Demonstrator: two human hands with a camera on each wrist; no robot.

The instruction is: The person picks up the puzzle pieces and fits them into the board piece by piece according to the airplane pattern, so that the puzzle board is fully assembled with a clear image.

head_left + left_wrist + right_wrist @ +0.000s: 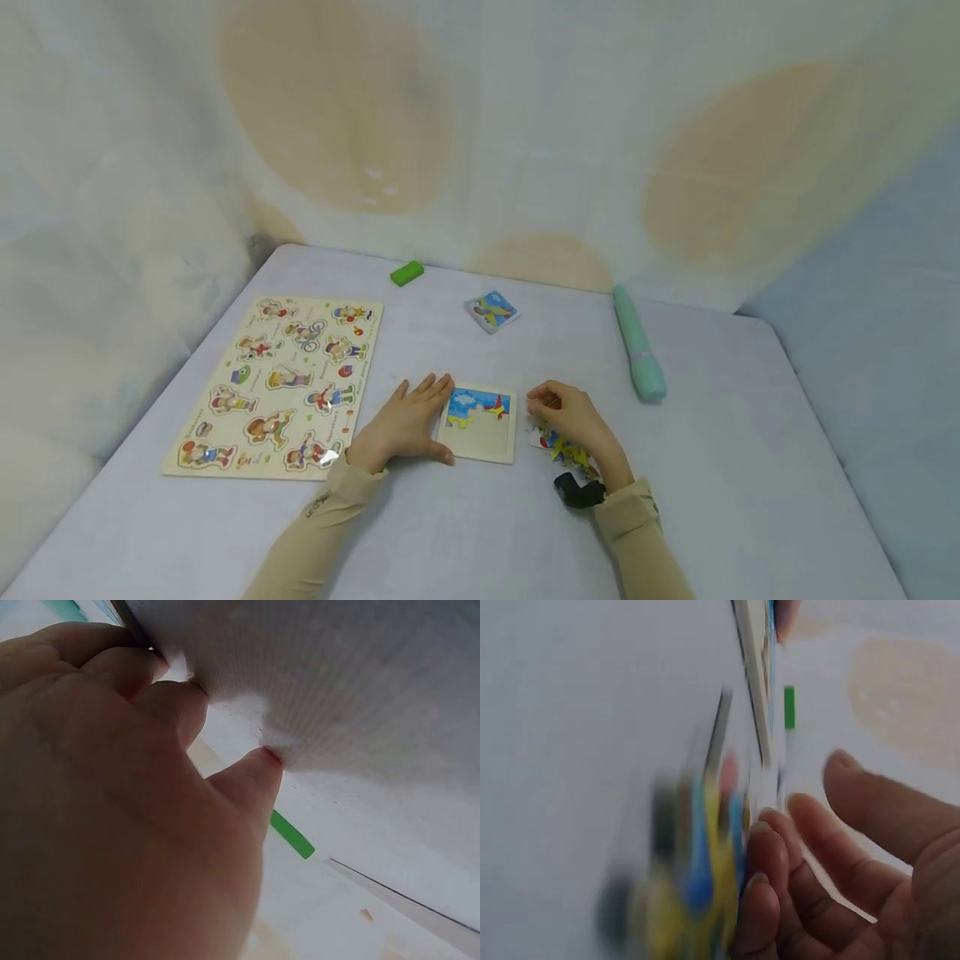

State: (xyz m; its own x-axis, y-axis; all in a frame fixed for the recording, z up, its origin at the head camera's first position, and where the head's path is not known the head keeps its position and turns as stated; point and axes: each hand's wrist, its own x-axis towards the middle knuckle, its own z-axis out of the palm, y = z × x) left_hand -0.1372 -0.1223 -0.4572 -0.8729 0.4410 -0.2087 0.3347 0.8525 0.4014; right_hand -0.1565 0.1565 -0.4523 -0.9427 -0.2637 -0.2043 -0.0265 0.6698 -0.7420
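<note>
White-covered table (720,467), pale curtain (540,125) behind; part-filled puzzle tray (480,442) at centre, left hand (405,425) spread at its left edge, presumably steadying it; right hand (573,417), fingers loosely curved, thumb apart, nothing visibly gripped, just beside loose pieces (570,456), probably placed close for reach

1. You have two hands out: left hand (405,421), right hand (572,417).
2. One large picture board (247,472), toward the desk (735,467)'s left edge.
3. One small puzzle tray (487,437).
4. One heap of loose pieces (567,454), too overlapped for you to count.
5. Near your far edge: one green block (407,273), one picture square (492,311), one teal tube (637,346).
</note>
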